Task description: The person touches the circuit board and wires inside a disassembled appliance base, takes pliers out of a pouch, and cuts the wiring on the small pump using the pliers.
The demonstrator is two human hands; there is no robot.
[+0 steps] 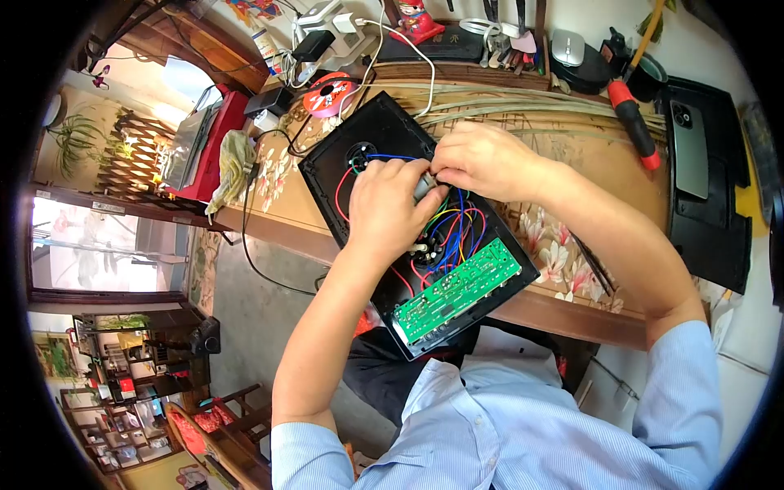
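left hand (388, 204): fingers pinched on small grey cylindrical part (423, 187)
right hand (482, 159): fingertips closed on same part
part location: over open black plastic case (384, 131), above coloured wires (449, 229), near green circuit board (457, 290)
case: on floral table (572, 147)

Black panel (384, 135): matt plastic, smooth. Circuit board (457, 290): green, slight sheen, fine metal solder points. Wires (453, 224): glossy plastic insulation in red, blue, yellow. Small grey part (423, 186) between left hand (388, 208) and right hand (482, 159) looks like dull metal. Table (563, 245): wooden edge, floral glossy top. Screwdriver (633, 122): red plastic grip. Phone (690, 147): glossy. Shirt sleeves (678, 384): light blue woven cloth.
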